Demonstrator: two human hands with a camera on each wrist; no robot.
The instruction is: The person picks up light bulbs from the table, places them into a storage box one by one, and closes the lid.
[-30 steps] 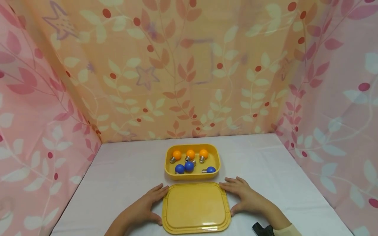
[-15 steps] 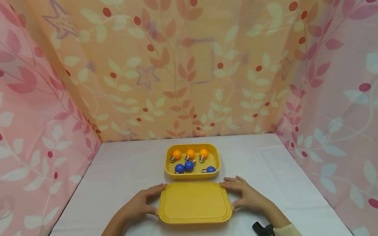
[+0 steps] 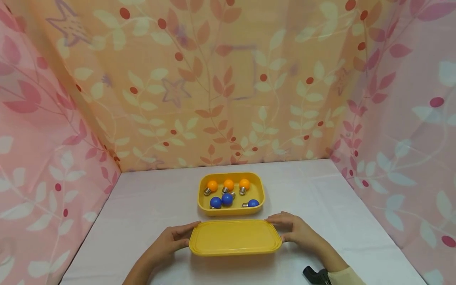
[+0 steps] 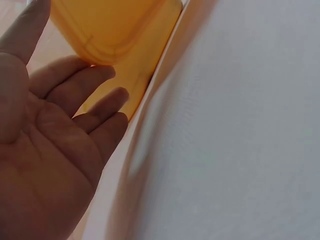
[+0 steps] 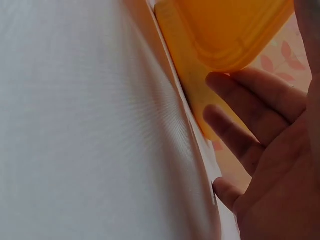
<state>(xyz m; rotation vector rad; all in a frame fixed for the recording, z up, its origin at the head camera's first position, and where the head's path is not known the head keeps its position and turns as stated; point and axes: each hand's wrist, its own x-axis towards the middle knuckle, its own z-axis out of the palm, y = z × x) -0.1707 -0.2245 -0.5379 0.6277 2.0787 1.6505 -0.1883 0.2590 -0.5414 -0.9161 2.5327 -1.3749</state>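
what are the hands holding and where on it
Both hands hold the yellow lid by its short ends: the left hand at its left edge, the right hand at its right edge.

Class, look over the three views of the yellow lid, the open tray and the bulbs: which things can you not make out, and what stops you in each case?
- Lid underside: head view, faces down.
- Bulbs: absent from both wrist views; their markings are too small in the head view.
- Left hand fingertips: head view, under the lid's edge.
- Black object: head view, cut off by the bottom edge.
- Tray: wrist views, only a blurred yellow edge.
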